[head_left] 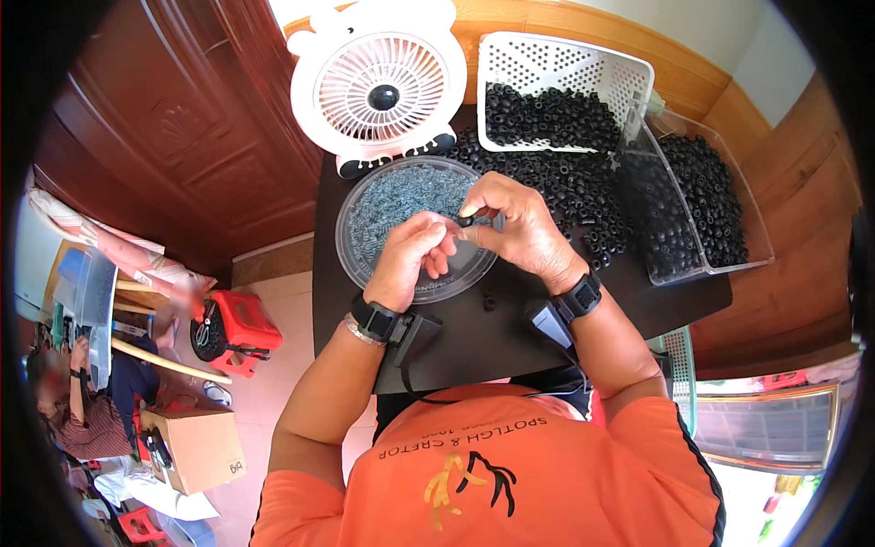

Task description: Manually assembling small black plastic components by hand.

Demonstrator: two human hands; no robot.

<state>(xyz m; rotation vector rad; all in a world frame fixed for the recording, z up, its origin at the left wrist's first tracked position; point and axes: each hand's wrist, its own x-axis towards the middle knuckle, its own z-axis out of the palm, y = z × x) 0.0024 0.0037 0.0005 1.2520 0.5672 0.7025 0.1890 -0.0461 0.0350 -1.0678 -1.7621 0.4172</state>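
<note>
Over the round clear tub point(342, 239), my two hands meet. The thumb and forefinger of my right hand point(521, 226) pinch a small black ring-like part point(466, 220). Right beside it, my left hand point(410, 258) is closed, its thumb and forefinger pressed together and the other fingers curled. Whatever the left fingertips hold is too small to make out. Many small, clear bluish pieces point(401, 196) fill much of the tub. Loose black parts point(579, 196) of the same sort lie heaped on the dark table behind my right hand.
A white animal-shaped fan point(383, 68) stands behind the tub. At the back right are a white perforated basket point(570, 55) and a clear plastic box point(761, 246), both holding black parts. Left on the floor are a red stool point(246, 324), a cardboard box point(200, 447) and another person point(87, 419).
</note>
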